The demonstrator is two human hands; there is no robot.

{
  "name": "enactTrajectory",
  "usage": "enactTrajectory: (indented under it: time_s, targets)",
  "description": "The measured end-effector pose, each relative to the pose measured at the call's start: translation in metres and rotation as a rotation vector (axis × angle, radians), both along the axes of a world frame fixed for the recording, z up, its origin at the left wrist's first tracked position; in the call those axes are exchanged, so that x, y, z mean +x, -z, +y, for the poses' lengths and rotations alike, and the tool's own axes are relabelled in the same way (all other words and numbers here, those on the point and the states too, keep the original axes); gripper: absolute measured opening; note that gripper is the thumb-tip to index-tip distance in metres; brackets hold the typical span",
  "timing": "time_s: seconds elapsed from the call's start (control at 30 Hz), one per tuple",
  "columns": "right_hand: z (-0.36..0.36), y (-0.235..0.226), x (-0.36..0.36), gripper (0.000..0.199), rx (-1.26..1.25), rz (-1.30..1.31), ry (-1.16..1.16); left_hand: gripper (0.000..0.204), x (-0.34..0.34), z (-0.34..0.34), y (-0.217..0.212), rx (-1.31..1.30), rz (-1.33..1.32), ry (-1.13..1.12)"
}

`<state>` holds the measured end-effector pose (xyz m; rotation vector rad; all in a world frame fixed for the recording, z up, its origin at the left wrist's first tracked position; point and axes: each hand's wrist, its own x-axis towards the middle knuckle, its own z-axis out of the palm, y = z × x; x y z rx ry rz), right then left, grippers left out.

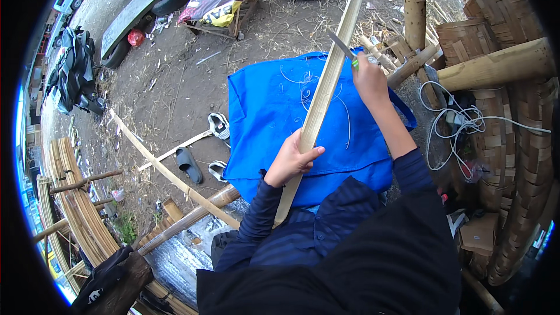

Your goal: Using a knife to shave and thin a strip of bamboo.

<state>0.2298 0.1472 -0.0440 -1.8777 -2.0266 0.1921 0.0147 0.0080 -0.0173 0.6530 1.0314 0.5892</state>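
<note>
Head view: left hand [294, 160] grips long, flat, pale bamboo strip [325, 90] slanting over bright-blue fabric cloth [259, 111], right hand [370, 76] closed round green-handled metal knife [342, 45], blade across strip; probably shaving, next stroke wants shallow blade angle, firm left hold.

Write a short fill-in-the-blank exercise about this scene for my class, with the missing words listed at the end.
1. The knife is held in the person's ____ hand.
2. The left hand grips the pale strip above a cloth coloured ____.
3. The tangled cable near the woven panels is coloured ____.
4. As the person sees it, the gray slipper lies to the ____ of the cloth.

Missing words: right; blue; white; left.
</note>
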Motion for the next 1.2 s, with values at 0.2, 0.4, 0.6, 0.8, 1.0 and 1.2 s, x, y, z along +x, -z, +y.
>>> enactTrajectory:
  time_s: [0.2,0.4,0.6,0.8,1.0,1.2]
  targets:
    - [0.065,-0.014,0.03,0.019,0.013,-0.033,0.093,0.041,-0.001,-0.006,-0.003,-0.033,-0.054,-0.011]
    - [0.064,-0.013,0.02,0.019,-0.051,0.041,0.006,0.036,-0.009,-0.004,0.001,-0.108,-0.112,-0.049]
    - [-0.067,-0.014,-0.023,0.018,-0.268,0.086,-0.464,0.044,-0.015,0.005,-0.001,-0.077,-0.049,-0.047]
    - [-0.087,-0.02,-0.037,0.012,-0.227,-0.087,-0.422,0.052,-0.007,0.002,0.0,0.079,0.114,-0.088]
    - [-0.073,-0.006,-0.036,0.01,-0.135,-0.179,-0.408,0.049,-0.007,0.004,0.001,0.165,0.208,-0.087]
    - [-0.068,-0.004,-0.038,0.012,-0.154,-0.174,-0.38,0.05,-0.008,0.003,0.007,0.154,0.233,-0.062]
